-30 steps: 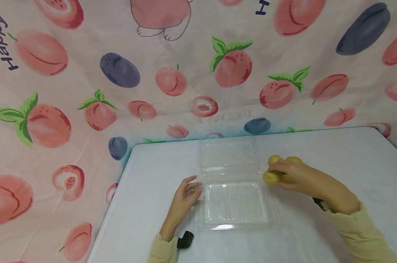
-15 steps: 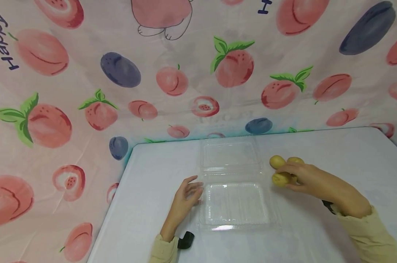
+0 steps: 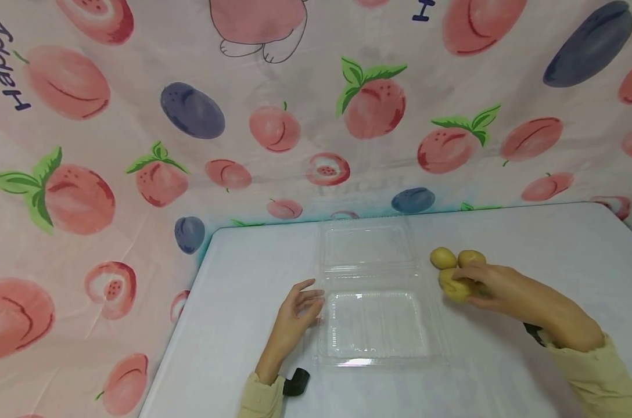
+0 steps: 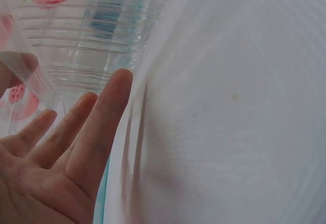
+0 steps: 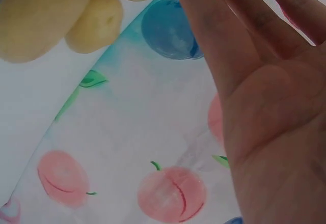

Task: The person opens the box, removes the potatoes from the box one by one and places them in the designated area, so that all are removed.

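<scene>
In the head view my right hand (image 3: 509, 290) reaches over a small group of yellow potatoes, with its fingers and thumb at either side of the nearest potato (image 3: 455, 287). Two more potatoes (image 3: 444, 258) lie just beyond it. The right wrist view shows the palm and long fingers, with potatoes (image 5: 41, 18) at upper left; the fingertips are out of that view. My left hand (image 3: 290, 316) rests at the left edge of an opened clear plastic clamshell box (image 3: 376, 361), fingers relaxed and apart. Its fingers (image 4: 104, 117) stand close to the ribbed plastic in the left wrist view.
The box's lid (image 3: 365, 247) lies folded back toward the wall. A white table (image 3: 243, 278) bears everything, with its back edge against a fruit-print cloth (image 3: 274, 174). A black wrist device (image 3: 296, 382) sits by the left cuff.
My right hand has moved right, away from the box, bringing the nearest potato with it. Both potatoes behind are now more exposed. The left hand and box stay put.
</scene>
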A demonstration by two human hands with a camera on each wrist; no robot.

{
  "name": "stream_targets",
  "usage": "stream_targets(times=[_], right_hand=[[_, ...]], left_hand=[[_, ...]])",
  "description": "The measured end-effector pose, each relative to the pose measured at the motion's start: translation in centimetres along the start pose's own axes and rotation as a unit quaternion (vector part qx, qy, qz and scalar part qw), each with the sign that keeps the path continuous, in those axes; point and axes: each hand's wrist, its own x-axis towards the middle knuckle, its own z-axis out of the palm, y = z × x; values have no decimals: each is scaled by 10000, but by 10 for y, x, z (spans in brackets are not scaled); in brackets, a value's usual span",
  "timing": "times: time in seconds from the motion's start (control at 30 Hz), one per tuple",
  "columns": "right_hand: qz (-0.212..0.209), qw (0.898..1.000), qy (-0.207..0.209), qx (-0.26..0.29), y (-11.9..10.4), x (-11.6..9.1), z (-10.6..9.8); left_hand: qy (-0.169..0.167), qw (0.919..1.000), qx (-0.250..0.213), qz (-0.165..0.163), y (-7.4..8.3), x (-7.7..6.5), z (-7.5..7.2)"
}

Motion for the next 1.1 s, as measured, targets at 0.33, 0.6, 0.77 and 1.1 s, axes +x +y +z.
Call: stream_targets(times=[0.33, 0.6, 0.77, 1.1], right_hand=[[33, 10000, -9, 5, 5, -9, 4], [279, 9990, -331, 147, 6, -13, 6], [226, 9994, -242, 81, 6, -15, 9], [426, 9977, -501, 163, 6, -17, 13]], left_hand=[[-7, 10000, -15, -3, 1, -1, 0], [27, 9999, 47, -97, 2, -1, 1], [23, 10000, 15, -84, 0, 0, 0], [29, 10000, 35, -72, -3, 1, -1]])
